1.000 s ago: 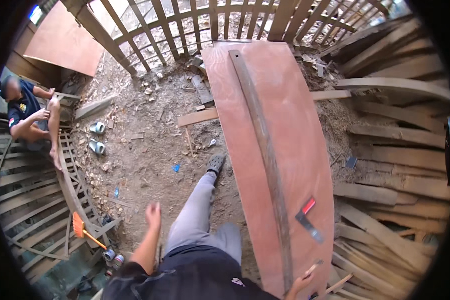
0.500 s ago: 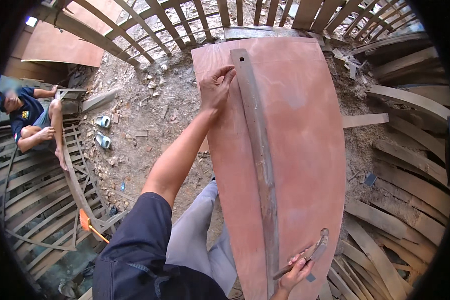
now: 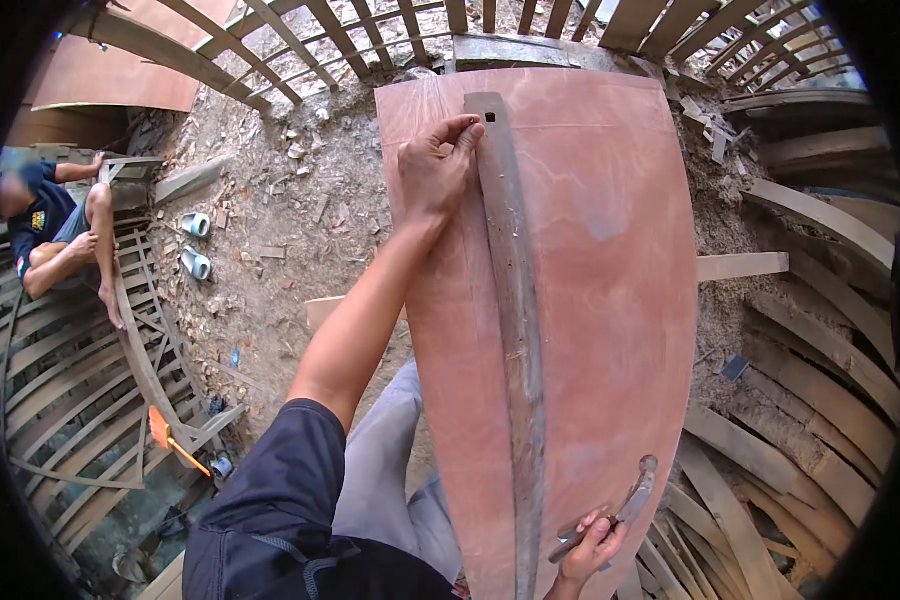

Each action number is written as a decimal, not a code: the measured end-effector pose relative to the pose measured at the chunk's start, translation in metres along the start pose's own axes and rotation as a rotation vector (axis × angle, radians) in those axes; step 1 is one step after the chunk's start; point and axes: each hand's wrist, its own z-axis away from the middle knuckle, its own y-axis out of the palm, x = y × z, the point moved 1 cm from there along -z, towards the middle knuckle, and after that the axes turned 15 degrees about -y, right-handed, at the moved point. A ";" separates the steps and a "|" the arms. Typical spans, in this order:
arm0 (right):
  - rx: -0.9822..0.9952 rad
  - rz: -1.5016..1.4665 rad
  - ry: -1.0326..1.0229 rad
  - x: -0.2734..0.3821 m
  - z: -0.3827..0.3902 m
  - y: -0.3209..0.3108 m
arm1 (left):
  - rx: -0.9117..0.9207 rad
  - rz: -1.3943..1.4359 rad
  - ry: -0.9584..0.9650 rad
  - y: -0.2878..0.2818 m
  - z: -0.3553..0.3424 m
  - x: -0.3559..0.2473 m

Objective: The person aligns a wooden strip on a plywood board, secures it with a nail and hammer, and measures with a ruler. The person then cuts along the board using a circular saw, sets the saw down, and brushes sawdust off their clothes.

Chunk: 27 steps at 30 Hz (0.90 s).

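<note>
Wooden strip (image 3: 515, 260): laid lengthwise on a reddish board (image 3: 610, 310), centre.
Left hand (image 3: 435, 172): thumb and forefinger brought together at the strip's edge, upper centre; anything pinched cannot be made out.
Right hand (image 3: 592, 550): closed around a hammer (image 3: 638, 494), lower right.

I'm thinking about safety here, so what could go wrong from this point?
The fingers of the left hand are at the edge of the wooden strip, near its holed end; if the hammer in the right hand were swung there, they could be struck. The strip lies along the reddish board with no clamp showing, so a bump might shift it.
</note>
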 end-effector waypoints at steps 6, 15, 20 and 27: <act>0.006 0.011 0.030 0.010 0.000 0.012 | -0.063 -0.001 0.088 0.010 -0.003 0.004; 0.149 0.057 0.066 0.022 -0.039 0.032 | -0.153 -0.135 0.426 0.008 -0.003 0.000; 0.483 -0.105 0.033 0.082 -0.121 0.118 | 0.038 -0.113 0.444 0.002 -0.010 -0.003; 0.611 0.125 -0.332 0.109 -0.226 0.251 | 0.093 -0.103 0.518 -0.005 -0.026 0.000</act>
